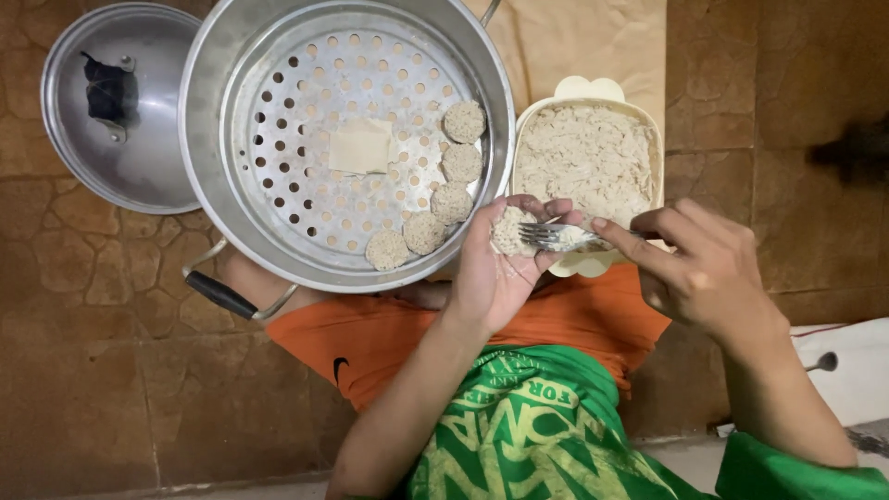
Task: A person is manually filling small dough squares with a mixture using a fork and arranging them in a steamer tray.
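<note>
Brown stone-patterned floor, mottled and matt, with a sheet of tan paper under the far vessels.

Item: steamer pot, dull grey metal, round, black-gripped side handle. Inside, a perforated tray with a pale square slip at its middle and five round, grainy patties ranged along its right edge, touching or nearly so.

Item: pot lid, same metal, lying upturned just left of the pot, dark knob showing.

Item: cream plastic tub, rounded oblong, filled with pale, shredded, moist-looking mince; just right of the pot.

Item: left hand, palm up beside the pot rim, fingers curled to cup a lump of mince.

Item: right hand, fingers pinched narrowly on a metal fork whose tines press onto the lump.

Step judged: portioning and shaping a sixth piece. Next move would call for rounding and flattening the sticky lump, then seating it on bare tray beside the row without crowding it.
</note>
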